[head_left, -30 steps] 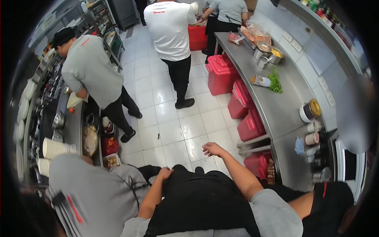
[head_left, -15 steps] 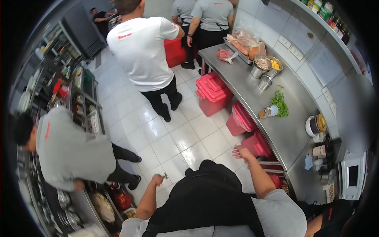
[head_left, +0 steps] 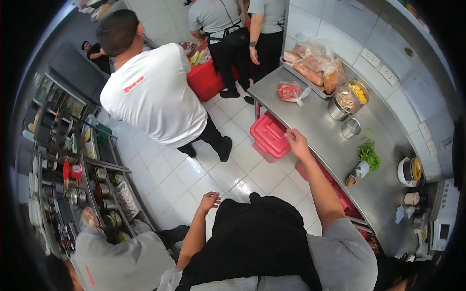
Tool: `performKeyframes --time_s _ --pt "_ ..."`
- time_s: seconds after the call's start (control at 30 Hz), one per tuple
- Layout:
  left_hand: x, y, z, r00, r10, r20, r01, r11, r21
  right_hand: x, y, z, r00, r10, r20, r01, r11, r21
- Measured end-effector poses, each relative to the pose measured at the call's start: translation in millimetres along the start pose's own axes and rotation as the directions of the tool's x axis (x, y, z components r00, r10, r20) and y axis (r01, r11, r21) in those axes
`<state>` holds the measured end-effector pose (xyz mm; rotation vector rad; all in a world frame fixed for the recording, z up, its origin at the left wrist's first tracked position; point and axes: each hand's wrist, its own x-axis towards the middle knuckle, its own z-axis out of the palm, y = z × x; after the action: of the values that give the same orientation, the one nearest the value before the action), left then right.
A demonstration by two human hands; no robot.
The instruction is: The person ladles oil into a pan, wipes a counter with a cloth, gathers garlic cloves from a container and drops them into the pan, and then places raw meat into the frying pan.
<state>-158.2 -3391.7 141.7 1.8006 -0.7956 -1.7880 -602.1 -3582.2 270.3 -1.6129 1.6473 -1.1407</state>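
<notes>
My left hand (head_left: 210,202) hangs in front of my black apron (head_left: 262,237), above the tiled floor. Its fingers are curled, and whatever they may hold is too small to make out. My right hand (head_left: 296,142) is stretched forward beside the front edge of the steel counter (head_left: 315,128), with its fingers loosely apart and nothing visible in them. In the view it lies next to the red lidded bin (head_left: 273,135); I cannot tell that it touches anything. On the counter lie a knotted plastic bag of red food (head_left: 291,91) and a bunch of leafy greens (head_left: 369,156).
A person in a white shirt (head_left: 153,92) stands ahead on the left. A person in grey (head_left: 121,254) bends by the left shelves. Two people work near a red container (head_left: 206,80). A tray of bagged meat (head_left: 315,68) and metal pots (head_left: 339,109) stand on the counter.
My view has moved forward along the counter. My right hand has risen and reached forward to the counter's edge. The person in grey is now lower and nearer my left side.
</notes>
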Motion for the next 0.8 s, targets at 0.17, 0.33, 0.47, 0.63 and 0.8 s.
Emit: performKeyframes --time_s 0.17,0.33,0.47,0.63,0.8 --pt "56.0 47.7 -54.8 0.983 -0.18 0.023 0.18 0.983 -0.035 95.2 18.1 50.5 0.999 0.04 0.013 -0.037 0.98 -0.196" --pt "151.7 110.3 -111.3 0.971 -0.239 0.022 0.234 0.963 0.133 108.7 -2.1 70.2 0.993 0.112 -0.046 -0.12 0.883 -0.453" --pt "233.9 194.4 -114.7 0.972 -0.14 0.186 0.063 0.927 0.369 111.5 -14.8 74.9 0.979 0.193 -0.069 -0.201 0.845 -0.495" --pt "407.1 255.3 -125.7 0.917 -0.047 0.397 -0.253 0.701 0.667 119.1 -16.7 93.5 0.945 0.325 -0.045 -0.295 0.781 -0.551" --pt "463.0 360.1 -127.7 0.86 0.106 0.5 -0.511 0.17 0.843 161.5 -60.0 157.6 0.846 0.339 0.412 -0.306 0.941 -0.144"
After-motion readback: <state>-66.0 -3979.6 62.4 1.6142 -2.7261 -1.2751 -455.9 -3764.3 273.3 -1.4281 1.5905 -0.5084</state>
